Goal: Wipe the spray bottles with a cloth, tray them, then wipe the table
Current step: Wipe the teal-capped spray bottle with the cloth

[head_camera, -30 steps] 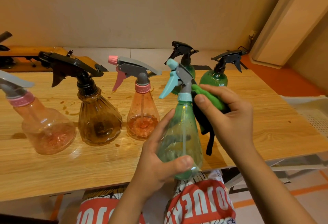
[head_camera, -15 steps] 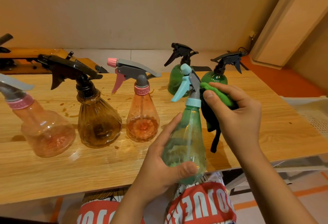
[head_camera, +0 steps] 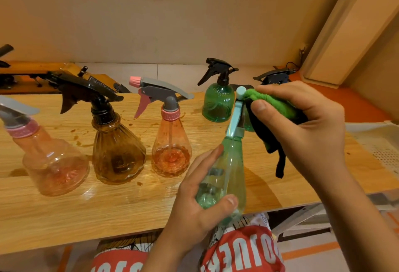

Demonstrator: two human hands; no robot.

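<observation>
Right now the left hand [head_camera: 194, 207] has its grip clenched round the belly of the green spray bottle [head_camera: 224, 176], thumb across the front, holding it tilted above the near edge of the table [head_camera: 108, 213]. The right hand [head_camera: 306, 125] pinches a green-and-black cloth [head_camera: 272, 103] against the top of the bottle's light-blue trigger head [head_camera: 234, 118].

To do this step well, I would hold the body steady low down, as it is, and work the cloth round the nozzle, under the lever and down the neck. Those folds are where grime likely sits. The squeeze on the clear plastic should stay light, and a finger kept off the lever avoids a stray squirt. The white perforated tray [head_camera: 375, 140] waits at the right edge, apparently with no bottle in it yet.

As for writing, little can be read. The black trigger [head_camera: 86, 90] of the amber bottle [head_camera: 117, 155] carries a fine white line, too small to make out. The back green bottle [head_camera: 218, 103] shows raised marks, illegible. A red patch [head_camera: 241, 250] on the person's clothing bears white capitals, cut off, and I cannot form a word.
</observation>
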